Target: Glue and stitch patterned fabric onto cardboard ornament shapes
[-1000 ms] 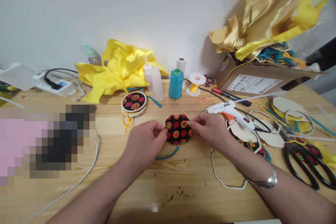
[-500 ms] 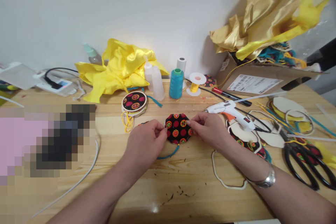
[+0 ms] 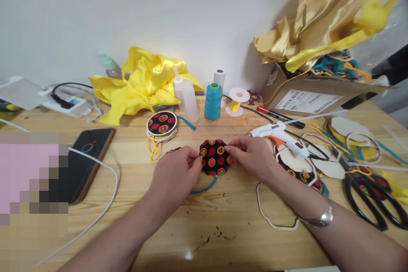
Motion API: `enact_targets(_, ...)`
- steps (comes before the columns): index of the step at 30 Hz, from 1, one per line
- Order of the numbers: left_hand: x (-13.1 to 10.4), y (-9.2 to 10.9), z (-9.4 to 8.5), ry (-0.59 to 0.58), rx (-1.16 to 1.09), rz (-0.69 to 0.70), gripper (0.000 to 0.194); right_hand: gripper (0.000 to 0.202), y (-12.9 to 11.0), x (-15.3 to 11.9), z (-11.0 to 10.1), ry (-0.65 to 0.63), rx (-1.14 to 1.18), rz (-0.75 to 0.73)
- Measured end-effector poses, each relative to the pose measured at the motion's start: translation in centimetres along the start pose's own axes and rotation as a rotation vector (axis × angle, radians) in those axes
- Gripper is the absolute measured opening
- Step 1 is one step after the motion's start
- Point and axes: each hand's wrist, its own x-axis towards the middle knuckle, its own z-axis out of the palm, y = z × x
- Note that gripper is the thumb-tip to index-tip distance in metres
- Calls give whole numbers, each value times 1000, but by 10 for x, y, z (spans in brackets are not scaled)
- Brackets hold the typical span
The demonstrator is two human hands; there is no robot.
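A black, flower-patterned fabric disc with uneven edges is held just over the wooden table, between my two hands. My left hand pinches its left edge between thumb and fingers. On the opposite edge, my right hand has the same kind of pinch. A teal cord hangs from the disc's lower edge and runs left behind my left hand. Part of another patterned piece shows beyond my left knuckles. Farther back lies a stack of framed patterned discs with yellow cords.
Right of my hands are a white glue gun, black-handled scissors and a thin wavy ring. Behind stand a teal thread spool, white bottles and yellow satin. A phone and white cable lie left.
The view has shifted very slightly. Both hands keep their hold on the disc, almost unmoved. More of the phone at the left is visible now, as the blurred patch is smaller.
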Motion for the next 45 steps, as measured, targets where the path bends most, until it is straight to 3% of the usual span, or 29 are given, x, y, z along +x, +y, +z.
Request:
enact_targets(4, -1, 1, -1, 14, 60, 5, 24, 21, 2, -2, -3, 25, -25, -63)
enact_targets(8, -3, 1, 0, 233, 243, 48, 24, 19, 1, -10, -8, 173, -132, -213)
enact_targets(10, -3, -1, 1, 340, 263, 195, 22, 18, 0, -14, -11, 159, -214, -367)
enact_targets(13, -2, -6, 3, 343, 210, 479, 18, 19, -1, -16, -13, 74, -400, -516)
enact_targets(16, 0, -9, 5, 269, 189, 578, 18, 22, 0, -14, -15, 53, -475, -451)
enact_targets(20, -1, -10, 7, 198, 186, 546, 25, 30, 7, -11, -16, 72, -306, -243)
enact_targets(23, -2, -9, 10, 132, 179, 528, 30, 32, 9, -10, -16, 51, -241, -172)
enact_targets(33, -1, -7, 14, 38, 174, 498, 29, 36, 8, -10, -8, 31, -161, -175)
enact_targets(45, 0, -4, 15, 17, 196, 487, 30, 36, 11, -11, -7, 26, -138, -198)
